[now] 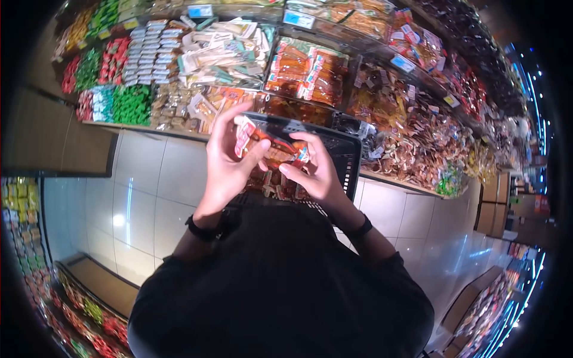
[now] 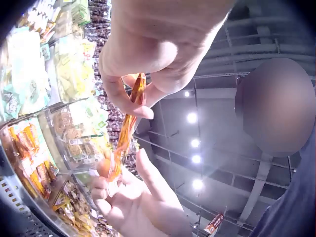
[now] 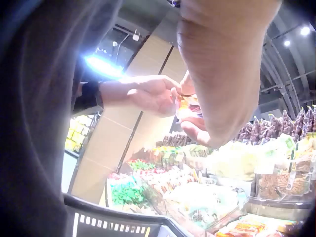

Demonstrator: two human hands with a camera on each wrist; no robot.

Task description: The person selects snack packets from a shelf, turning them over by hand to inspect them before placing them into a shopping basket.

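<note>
A small clear-and-red snack packet [image 1: 279,154] with orange-brown food inside is held up between both hands, over a black shopping basket [image 1: 352,170]. My left hand [image 1: 225,173] pinches its left end between thumb and fingers. At its right end, my right hand [image 1: 317,170] grips the edge with curled fingers, the thumb low near the front. Seen edge-on in the left wrist view, the packet [image 2: 127,136] looks thin and slants down from the left hand [image 2: 148,64] to the right hand [image 2: 143,202]. More wrapped packets [image 1: 271,185] lie in the basket underneath.
Ahead runs a shelf of divided bins with orange-brown packs [image 1: 307,68], pale long packs [image 1: 224,53], green-wrapped pieces [image 1: 132,104] and brown loose packets [image 1: 412,128]. Blue price tags [image 1: 298,19] line the shelf. Tiled floor [image 1: 140,197] lies to both sides.
</note>
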